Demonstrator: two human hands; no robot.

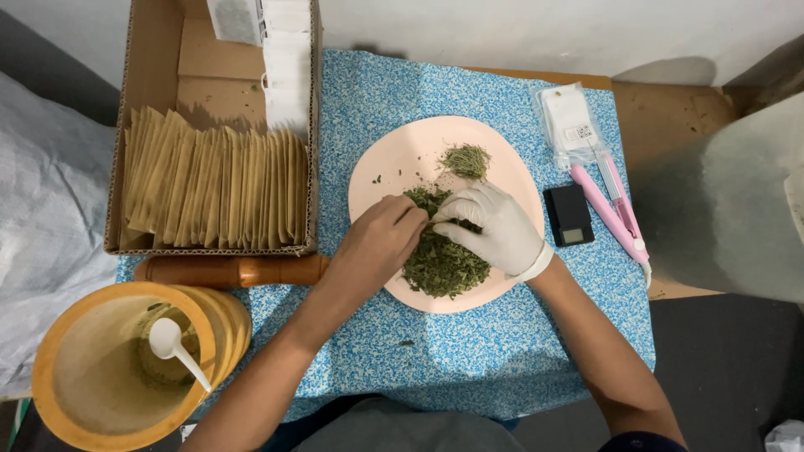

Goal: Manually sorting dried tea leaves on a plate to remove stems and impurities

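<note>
Near left corner of the table: round yellow-orange wooden mortar, pale powder residue inside, white plastic spoon leaning in it, handle toward the near right. Just beyond: brown wooden pestle, long axis left to right along the box's near wall. Far left corner: open brown cardboard box, row of upright tan paper sachets inside, white packets stacked at its far right. Blue speckled cloth over the tabletop. Centre: round pale pink plate, large heap of chopped green dried leaves on its near half, smaller heap at the far rim. Bare left hand, fingers pinched on leaves. White-gloved right hand, fingers curled into the same heap, touching the left. Right edge: clear bag of white items, small black pocket scale, pink handheld clamp-style tool, long axis running far-left to near-right.
</note>
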